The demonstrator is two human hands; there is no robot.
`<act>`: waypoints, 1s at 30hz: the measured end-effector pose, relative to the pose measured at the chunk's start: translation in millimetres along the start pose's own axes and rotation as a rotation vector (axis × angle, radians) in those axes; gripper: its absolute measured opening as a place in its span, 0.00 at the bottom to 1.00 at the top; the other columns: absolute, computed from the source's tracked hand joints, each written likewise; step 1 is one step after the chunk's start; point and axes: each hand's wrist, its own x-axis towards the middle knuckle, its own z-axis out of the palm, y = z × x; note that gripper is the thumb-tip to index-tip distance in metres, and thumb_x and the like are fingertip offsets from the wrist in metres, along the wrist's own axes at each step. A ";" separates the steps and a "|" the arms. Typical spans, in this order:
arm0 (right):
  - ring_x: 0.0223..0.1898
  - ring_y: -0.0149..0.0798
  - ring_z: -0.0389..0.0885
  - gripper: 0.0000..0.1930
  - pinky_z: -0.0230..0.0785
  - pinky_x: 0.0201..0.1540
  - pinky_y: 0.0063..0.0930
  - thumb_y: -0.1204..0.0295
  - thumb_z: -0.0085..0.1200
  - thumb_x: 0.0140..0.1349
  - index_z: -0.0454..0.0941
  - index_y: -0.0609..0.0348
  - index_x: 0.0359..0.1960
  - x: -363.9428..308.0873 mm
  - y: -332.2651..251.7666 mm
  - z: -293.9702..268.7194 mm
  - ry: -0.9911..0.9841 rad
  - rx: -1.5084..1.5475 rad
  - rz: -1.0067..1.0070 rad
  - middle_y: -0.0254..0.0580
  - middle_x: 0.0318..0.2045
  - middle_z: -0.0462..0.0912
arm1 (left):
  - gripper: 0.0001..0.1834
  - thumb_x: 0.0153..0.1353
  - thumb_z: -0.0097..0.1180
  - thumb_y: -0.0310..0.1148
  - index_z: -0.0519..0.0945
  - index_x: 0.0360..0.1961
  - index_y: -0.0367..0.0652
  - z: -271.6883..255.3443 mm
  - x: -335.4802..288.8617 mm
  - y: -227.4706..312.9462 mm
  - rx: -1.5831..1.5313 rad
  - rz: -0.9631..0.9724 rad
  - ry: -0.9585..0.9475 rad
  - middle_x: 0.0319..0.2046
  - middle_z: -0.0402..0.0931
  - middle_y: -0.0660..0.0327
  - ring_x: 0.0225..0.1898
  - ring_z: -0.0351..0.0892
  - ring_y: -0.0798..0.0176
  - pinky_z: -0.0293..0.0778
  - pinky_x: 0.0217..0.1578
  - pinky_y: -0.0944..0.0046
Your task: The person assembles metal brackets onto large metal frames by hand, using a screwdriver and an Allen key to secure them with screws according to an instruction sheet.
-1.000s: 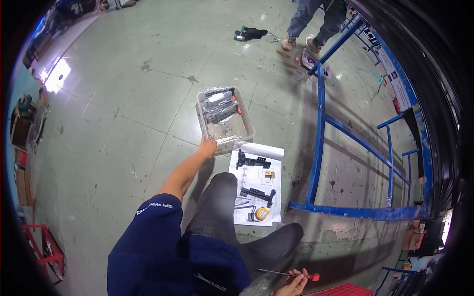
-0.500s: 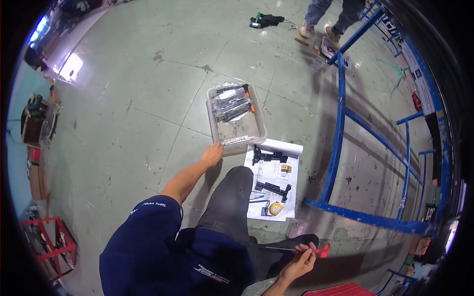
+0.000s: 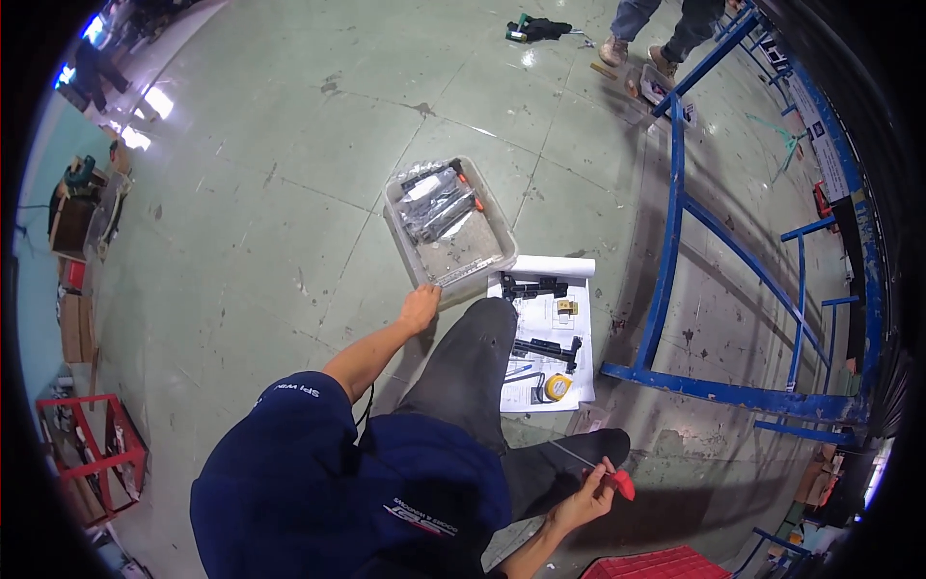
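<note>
My left hand (image 3: 421,308) grips the near left corner of a clear plastic tub (image 3: 398,230) on the floor; its fingertips are partly hidden at the rim. Plastic-wrapped dark parts (image 3: 434,201) with orange ends lie in the tub's far half, and small loose bits lie in its near half. My right hand (image 3: 586,499) is closed round a screwdriver (image 3: 623,484) near its red handle, the shaft pointing up and left over my bent leg. By my knee, printed sheets (image 3: 576,362) carry two black hardware pieces (image 3: 548,349), a small brass-coloured block (image 3: 567,308), a pen (image 3: 518,372) and a yellow tape measure (image 3: 557,387).
A blue metal frame (image 3: 666,261) stands to the right. A red slatted thing (image 3: 656,565) is at the lower edge. Another person's legs (image 3: 617,39) show at the far right, near a second tub (image 3: 656,89). A red rack (image 3: 92,454) stands at left.
The tub has turned counter-clockwise, its far end swinging left, with my left hand at its corner. The screwdriver's shaft now slants more steeply upward. The whole view has shifted slightly.
</note>
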 end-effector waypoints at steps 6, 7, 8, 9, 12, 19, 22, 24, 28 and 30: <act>0.31 0.24 0.73 0.10 0.67 0.35 0.17 0.75 0.56 0.64 0.78 0.69 0.44 8.5 -1.6 6.6 -0.080 0.007 0.007 0.36 0.36 0.79 | 0.12 0.54 0.53 0.25 0.73 0.41 0.35 -7.9 -19.9 5.2 -0.018 -0.068 -0.049 0.32 0.78 0.48 0.39 0.81 0.47 0.79 0.38 0.52; 0.31 0.24 0.73 0.10 0.67 0.35 0.17 0.75 0.56 0.64 0.78 0.69 0.44 9.6 -1.9 8.9 -0.085 0.005 0.008 0.36 0.36 0.79 | 0.12 0.54 0.53 0.26 0.74 0.41 0.36 -8.4 -21.7 6.6 -0.025 -0.080 -0.070 0.32 0.79 0.47 0.38 0.81 0.46 0.79 0.37 0.51; 0.31 0.25 0.73 0.10 0.67 0.35 0.17 0.76 0.57 0.64 0.77 0.69 0.44 10.5 -2.4 11.8 -0.068 0.026 0.037 0.37 0.36 0.79 | 0.12 0.54 0.53 0.27 0.75 0.40 0.37 -8.3 -22.9 8.1 -0.033 -0.091 -0.092 0.31 0.79 0.46 0.37 0.81 0.45 0.78 0.37 0.49; 0.30 0.25 0.74 0.10 0.68 0.35 0.16 0.77 0.57 0.63 0.77 0.68 0.44 11.2 -3.0 14.1 -0.050 0.045 0.067 0.37 0.35 0.79 | 0.12 0.54 0.53 0.27 0.75 0.40 0.37 -8.1 -21.4 9.0 -0.036 -0.093 -0.097 0.31 0.79 0.46 0.37 0.81 0.45 0.78 0.37 0.49; 0.32 0.27 0.76 0.11 0.71 0.37 0.19 0.76 0.56 0.64 0.76 0.68 0.46 10.7 -6.1 22.4 -0.113 0.226 0.248 0.38 0.37 0.79 | 0.09 0.54 0.53 0.27 0.79 0.37 0.41 -2.9 -6.9 -6.6 -0.179 -0.147 -0.138 0.32 0.80 0.46 0.38 0.81 0.44 0.78 0.38 0.48; 0.36 0.30 0.79 0.11 0.75 0.41 0.22 0.75 0.54 0.65 0.75 0.69 0.46 15.7 -16.1 22.0 -0.197 0.204 0.276 0.45 0.40 0.80 | 0.14 0.52 0.61 0.33 0.83 0.41 0.45 3.1 30.7 -38.9 -0.396 -0.414 -0.125 0.36 0.82 0.51 0.40 0.82 0.48 0.77 0.43 0.52; 0.38 0.31 0.79 0.11 0.75 0.43 0.22 0.74 0.54 0.66 0.75 0.70 0.46 21.2 -18.0 25.5 -0.193 0.215 0.278 0.45 0.40 0.79 | 0.18 0.52 0.64 0.35 0.81 0.46 0.44 10.5 23.8 -54.1 -0.367 -0.366 -0.090 0.35 0.83 0.54 0.36 0.83 0.51 0.77 0.41 0.54; 0.38 0.31 0.79 0.11 0.74 0.43 0.22 0.74 0.54 0.66 0.75 0.70 0.46 26.4 -12.3 25.7 -0.189 0.199 0.236 0.45 0.39 0.79 | 0.20 0.52 0.63 0.35 0.80 0.47 0.42 13.0 13.1 -57.9 -0.421 -0.350 -0.046 0.34 0.83 0.54 0.37 0.83 0.52 0.77 0.41 0.55; 0.37 0.33 0.79 0.09 0.74 0.43 0.26 0.76 0.52 0.67 0.75 0.71 0.43 50.3 -22.8 19.7 -0.075 0.098 0.039 0.46 0.40 0.78 | 0.18 0.56 0.61 0.38 0.80 0.46 0.40 3.5 -13.8 -4.3 -0.656 -0.354 0.086 0.36 0.82 0.51 0.38 0.83 0.54 0.76 0.42 0.58; 0.36 0.34 0.78 0.10 0.73 0.43 0.26 0.74 0.54 0.66 0.75 0.71 0.42 64.7 -42.9 2.1 -0.018 0.203 -0.006 0.45 0.39 0.78 | 0.29 0.66 0.48 0.52 0.73 0.56 0.36 -10.5 -40.1 50.5 -0.878 -0.503 -0.115 0.48 0.78 0.46 0.52 0.77 0.51 0.70 0.54 0.57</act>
